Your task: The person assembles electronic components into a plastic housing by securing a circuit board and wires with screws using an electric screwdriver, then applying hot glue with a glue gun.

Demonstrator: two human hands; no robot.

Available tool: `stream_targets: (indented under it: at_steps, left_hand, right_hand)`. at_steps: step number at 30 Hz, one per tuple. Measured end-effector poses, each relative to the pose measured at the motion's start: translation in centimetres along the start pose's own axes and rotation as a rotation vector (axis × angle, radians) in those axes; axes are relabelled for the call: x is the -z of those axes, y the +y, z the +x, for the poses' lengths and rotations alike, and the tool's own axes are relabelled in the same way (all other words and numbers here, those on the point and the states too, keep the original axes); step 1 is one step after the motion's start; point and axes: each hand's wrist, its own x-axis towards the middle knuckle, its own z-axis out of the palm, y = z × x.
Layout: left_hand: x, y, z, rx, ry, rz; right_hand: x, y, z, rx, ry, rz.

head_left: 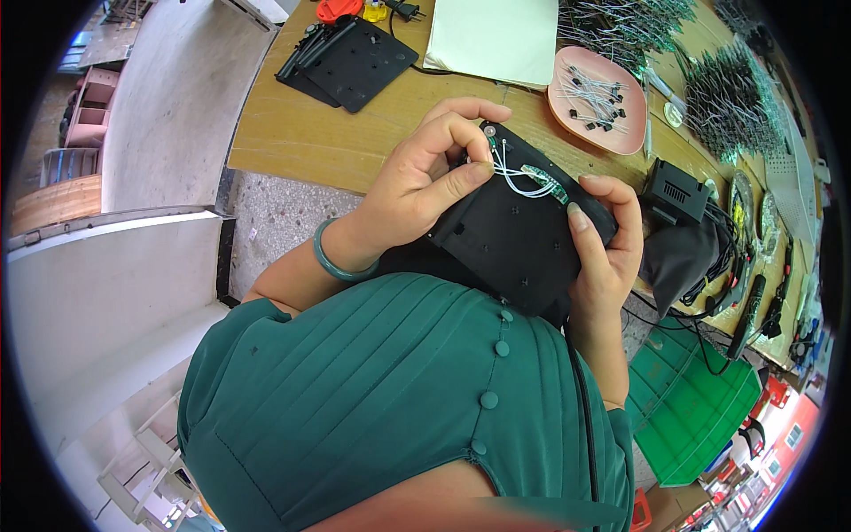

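Note:
A flat black plastic panel (510, 239) is held up in front of my body, beyond the table's near edge. Fixed across its upper part is a small green circuit board (545, 183), with thin white wires (512, 174) looping from it toward the panel's upper left corner. My left hand (425, 173) is closed at that corner, thumb and forefinger pinched together at the wires. Around the panel's right edge, my right hand (607, 235) grips it, the thumb tip lying close to the end of the circuit board.
On the wooden table (301, 146) lie more black panels (359, 66), white sheets (492, 40) and a pink tray (620, 137) of wired parts. Piles of wired boards (731, 97) stand far right. Nearer are a black box (675, 191), cables, pliers and a green crate (691, 399) below.

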Motion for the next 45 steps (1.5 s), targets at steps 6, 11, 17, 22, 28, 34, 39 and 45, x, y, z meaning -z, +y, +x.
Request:
stream_targets:
  at_steps: [6,11,17,22,28,34,39,45]
  left_hand:
    - [0.0,-0.2,0.0,0.041,-0.011,-0.045]
    - [-0.3,1.3,1.1,-0.280,0.090,0.645]
    - [-1.3,2.0,2.0,-0.458,-0.033,0.931]
    - [-2.0,2.0,2.2,-0.497,-0.040,0.858]
    - [-2.4,1.9,2.1,-0.477,-0.047,0.852]
    - [-2.6,1.4,1.9,-0.475,-0.038,0.882]
    - [-2.7,1.2,1.7,-0.471,-0.012,0.857]
    - [-1.8,2.8,2.2,-0.364,0.002,0.679]
  right_hand:
    - [-0.2,-0.3,0.1,0.010,0.006,0.001]
    - [-0.2,-0.4,0.1,0.050,0.035,-0.211]
    - [-0.5,-2.1,-0.3,0.126,0.021,-0.436]
    - [-0.5,-2.6,-0.5,0.177,0.025,-0.472]
    - [-0.5,-2.7,-0.7,0.170,0.012,-0.472]
    - [-0.6,-3.0,-0.7,0.134,0.009,-0.455]
    - [-0.7,-3.2,-0.7,0.118,0.006,-0.433]
    - [-0.8,-2.5,-0.5,0.199,-0.027,-0.303]
